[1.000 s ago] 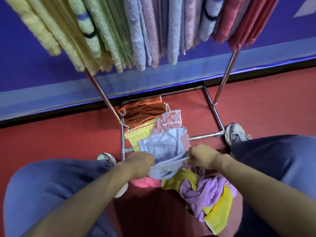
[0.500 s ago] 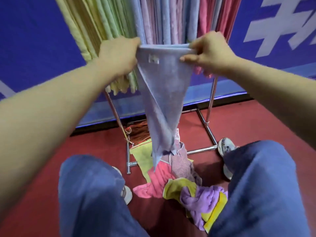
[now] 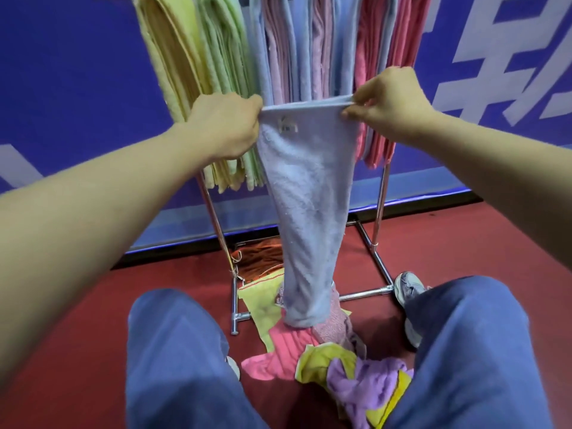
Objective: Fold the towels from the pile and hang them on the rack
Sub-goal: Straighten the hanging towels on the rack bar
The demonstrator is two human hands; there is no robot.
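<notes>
left grip [image 3: 226, 126] is clamped on one top corner of the light blue towel [image 3: 309, 187], right grip [image 3: 388, 100] pinches the other, so it hangs stretched between them right in front of the rack [image 3: 379, 209], which is loaded with hung towels [image 3: 216, 57]. its bottom end dangles over the pile [image 3: 365, 379] on the red floor [image 3: 62, 351] between the person's knees [image 3: 173, 329]

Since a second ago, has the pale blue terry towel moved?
Yes. The pale blue terry towel rose from the floor pile to the metal rack's hanging towels.
</notes>
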